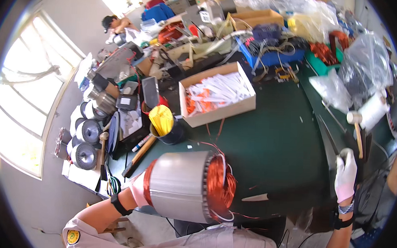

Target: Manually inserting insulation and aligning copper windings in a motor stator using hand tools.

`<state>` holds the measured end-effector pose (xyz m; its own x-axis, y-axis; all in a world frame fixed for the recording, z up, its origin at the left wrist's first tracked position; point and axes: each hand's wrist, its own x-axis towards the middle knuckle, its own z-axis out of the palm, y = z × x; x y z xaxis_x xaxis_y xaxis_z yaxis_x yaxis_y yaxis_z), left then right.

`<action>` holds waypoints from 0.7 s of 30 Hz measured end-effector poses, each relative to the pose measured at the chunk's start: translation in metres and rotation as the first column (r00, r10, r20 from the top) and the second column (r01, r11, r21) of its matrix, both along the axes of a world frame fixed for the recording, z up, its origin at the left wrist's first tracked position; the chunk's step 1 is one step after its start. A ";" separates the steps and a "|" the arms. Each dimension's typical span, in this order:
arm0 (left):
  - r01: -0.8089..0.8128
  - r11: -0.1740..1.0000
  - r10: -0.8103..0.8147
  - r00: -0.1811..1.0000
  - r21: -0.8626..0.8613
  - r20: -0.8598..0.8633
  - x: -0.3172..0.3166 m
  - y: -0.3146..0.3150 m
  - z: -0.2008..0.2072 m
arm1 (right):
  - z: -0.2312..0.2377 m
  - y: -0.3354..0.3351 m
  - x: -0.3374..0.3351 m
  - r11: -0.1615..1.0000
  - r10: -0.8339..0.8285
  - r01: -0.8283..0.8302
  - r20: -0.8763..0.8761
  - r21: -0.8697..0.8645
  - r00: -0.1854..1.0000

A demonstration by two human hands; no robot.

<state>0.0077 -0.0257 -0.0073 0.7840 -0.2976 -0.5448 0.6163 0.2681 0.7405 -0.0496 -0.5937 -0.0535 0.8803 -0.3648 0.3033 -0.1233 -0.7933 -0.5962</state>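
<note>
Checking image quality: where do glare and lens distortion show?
Head view: the left window glares nearly white and the metal cylinder has a pale sheen; head view: the right edge of the green table bows and black rounds the corners.

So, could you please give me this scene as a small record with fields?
left hand: gloved, at left end of stator, fingers hidden
right hand: gloved, holding a long, thin tool
stator: grey body, copper coils at right end
table: dark green
box: holds white and orange strips
cup: holds yellow sticks
</note>
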 end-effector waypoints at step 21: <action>0.246 0.899 -0.211 0.968 0.362 -0.135 -0.067 0.097 0.032 | 0.056 0.155 0.033 0.476 0.809 -0.796 -0.169 -0.373 0.563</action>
<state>-0.0594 0.0716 0.0252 0.6613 -0.2241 -0.7159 0.6959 -0.1728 0.6970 -0.0170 -0.4391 0.0030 0.7192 0.6428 0.2638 0.6940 -0.6833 -0.2269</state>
